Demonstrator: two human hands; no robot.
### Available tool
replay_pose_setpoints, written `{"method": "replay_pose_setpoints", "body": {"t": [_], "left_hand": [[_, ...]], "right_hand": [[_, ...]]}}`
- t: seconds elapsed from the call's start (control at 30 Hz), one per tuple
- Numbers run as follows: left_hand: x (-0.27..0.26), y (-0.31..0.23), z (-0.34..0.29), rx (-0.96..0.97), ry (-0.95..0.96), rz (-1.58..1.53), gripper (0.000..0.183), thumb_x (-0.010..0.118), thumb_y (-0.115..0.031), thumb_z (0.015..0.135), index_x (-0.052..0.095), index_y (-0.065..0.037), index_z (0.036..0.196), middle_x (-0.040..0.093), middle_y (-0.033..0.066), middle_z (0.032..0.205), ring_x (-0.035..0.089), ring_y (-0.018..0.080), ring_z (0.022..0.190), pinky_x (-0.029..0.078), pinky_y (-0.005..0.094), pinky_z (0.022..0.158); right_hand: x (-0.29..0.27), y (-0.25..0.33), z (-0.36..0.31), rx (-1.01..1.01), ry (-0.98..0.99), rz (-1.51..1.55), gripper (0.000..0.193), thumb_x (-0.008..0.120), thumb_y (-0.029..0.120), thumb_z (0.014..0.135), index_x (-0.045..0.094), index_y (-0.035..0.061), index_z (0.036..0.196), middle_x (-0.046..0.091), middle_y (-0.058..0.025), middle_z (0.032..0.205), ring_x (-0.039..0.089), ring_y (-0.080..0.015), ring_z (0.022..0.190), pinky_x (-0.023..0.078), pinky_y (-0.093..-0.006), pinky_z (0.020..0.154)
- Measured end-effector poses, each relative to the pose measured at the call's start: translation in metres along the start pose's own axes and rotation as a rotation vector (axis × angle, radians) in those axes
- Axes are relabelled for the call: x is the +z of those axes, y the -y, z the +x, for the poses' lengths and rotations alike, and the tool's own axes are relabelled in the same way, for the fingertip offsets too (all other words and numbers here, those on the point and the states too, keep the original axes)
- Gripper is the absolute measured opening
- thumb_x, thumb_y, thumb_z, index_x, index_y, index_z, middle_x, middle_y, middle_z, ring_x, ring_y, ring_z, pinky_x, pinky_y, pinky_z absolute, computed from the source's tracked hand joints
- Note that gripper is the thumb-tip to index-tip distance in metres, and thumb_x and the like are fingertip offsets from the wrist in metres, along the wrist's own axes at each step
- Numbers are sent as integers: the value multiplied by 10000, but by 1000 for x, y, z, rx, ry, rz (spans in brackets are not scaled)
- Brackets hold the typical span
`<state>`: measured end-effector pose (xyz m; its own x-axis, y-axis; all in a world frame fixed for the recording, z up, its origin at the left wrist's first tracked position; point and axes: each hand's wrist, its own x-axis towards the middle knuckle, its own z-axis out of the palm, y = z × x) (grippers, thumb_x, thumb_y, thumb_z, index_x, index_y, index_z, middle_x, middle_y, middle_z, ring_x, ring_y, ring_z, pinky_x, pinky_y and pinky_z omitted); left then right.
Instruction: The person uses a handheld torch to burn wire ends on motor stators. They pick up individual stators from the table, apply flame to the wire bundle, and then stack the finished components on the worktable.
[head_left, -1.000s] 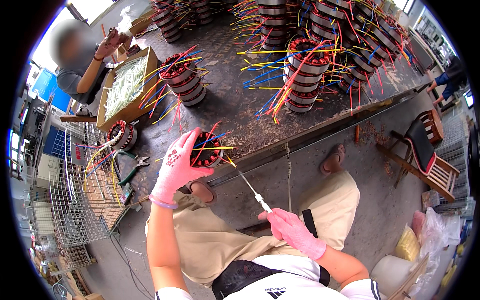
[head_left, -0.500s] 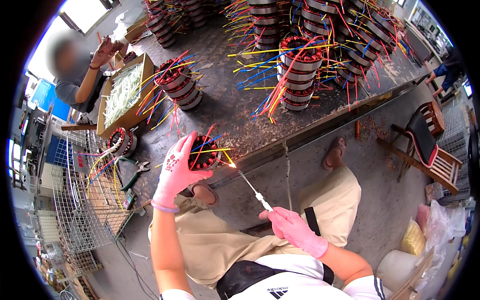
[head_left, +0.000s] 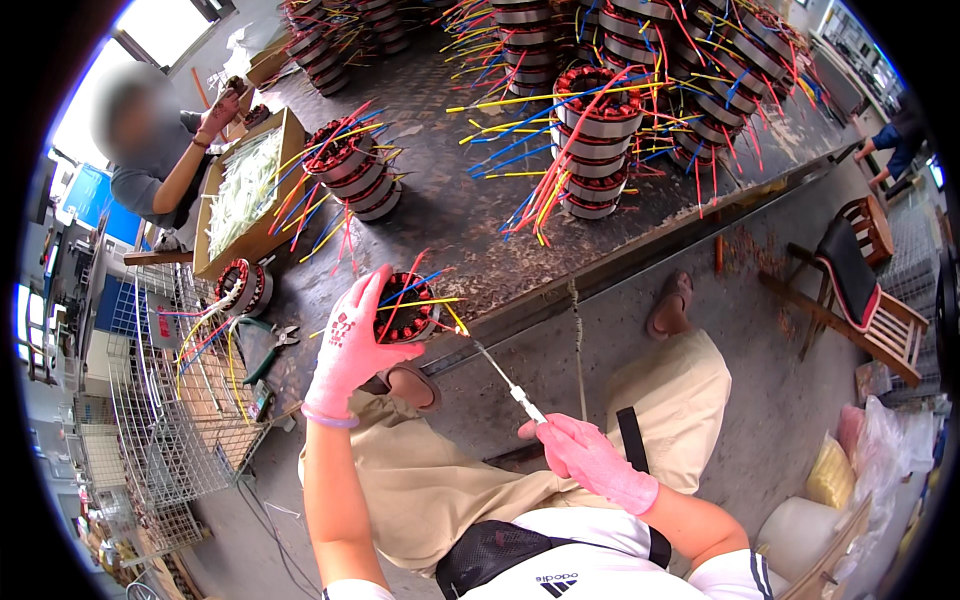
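Note:
At the table's near edge stands a motor stator [head_left: 408, 318] with red windings and red, blue and yellow leads. My left hand [head_left: 352, 335], in a pink glove, is cupped against its left and near sides, fingers stretched up and thumb pointing right. A yellow lead sticks out to the right past the edge. My right hand [head_left: 590, 458], also gloved in pink, grips the white handle of a slim torch [head_left: 524, 402] with a long thin metal stem. A small bright flame [head_left: 462, 330] shows where the stem's tip meets the lead's end.
Pliers [head_left: 272, 352] and another stator [head_left: 243, 288] lie to the left, near a box of white sleeves [head_left: 215, 245]. Stacked stators [head_left: 595, 150] stand further back. A co-worker [head_left: 160, 160] sits at the far left. A chair [head_left: 850, 280] stands at right.
The bright glow at the yellow lead's end looks slightly smaller and has shifted a little left. My hands keep almost the same pose. The co-worker's hands have shifted slightly.

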<state>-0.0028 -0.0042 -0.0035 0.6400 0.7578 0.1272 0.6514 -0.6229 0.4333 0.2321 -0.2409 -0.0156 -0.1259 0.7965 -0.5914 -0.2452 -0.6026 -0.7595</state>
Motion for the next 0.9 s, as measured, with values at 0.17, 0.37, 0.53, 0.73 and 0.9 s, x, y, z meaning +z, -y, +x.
{"method": "replay_pose_setpoints", "body": {"t": [0.17,0.37,0.53,0.73,0.9], "left_hand": [[1,-1,1,3,-4,-11,1072,923,-215,529,411,9,1444,525,194,1366,519,367,1255,418,423,1064],[1,-1,0,-7,-2,-9,1071,922,-221,534,410,8,1446,525,196,1364,518,369,1254,417,425,1064],[-1,-3,0,-11,7,-17,1062,918,-220,541,410,11,1445,522,197,1364,517,369,1254,415,423,1067],[-1,-5,1,-19,12,-14,1048,909,-206,550,409,12,1445,523,199,1360,516,372,1254,416,424,1063],[1,-3,1,-21,5,-22,1052,908,-207,554,404,9,1451,523,199,1356,517,372,1250,419,422,1059]], "right_hand": [[0,0,-1,12,5,0,325,451,273,1045,638,37,1168,427,40,592,351,-37,511,284,-219,472],[3,6,-2,7,1,-14,317,450,271,1043,641,45,1157,425,38,595,357,-42,505,292,-227,462],[2,5,-1,37,1,-4,317,452,273,1043,640,44,1157,429,33,594,371,-43,513,304,-225,473],[1,4,-1,-14,10,-36,318,452,269,1043,641,37,1152,435,27,597,382,-46,528,322,-230,492],[3,9,-4,35,-9,-9,309,457,257,1039,646,34,1139,446,17,613,404,-54,543,339,-239,503]]}}
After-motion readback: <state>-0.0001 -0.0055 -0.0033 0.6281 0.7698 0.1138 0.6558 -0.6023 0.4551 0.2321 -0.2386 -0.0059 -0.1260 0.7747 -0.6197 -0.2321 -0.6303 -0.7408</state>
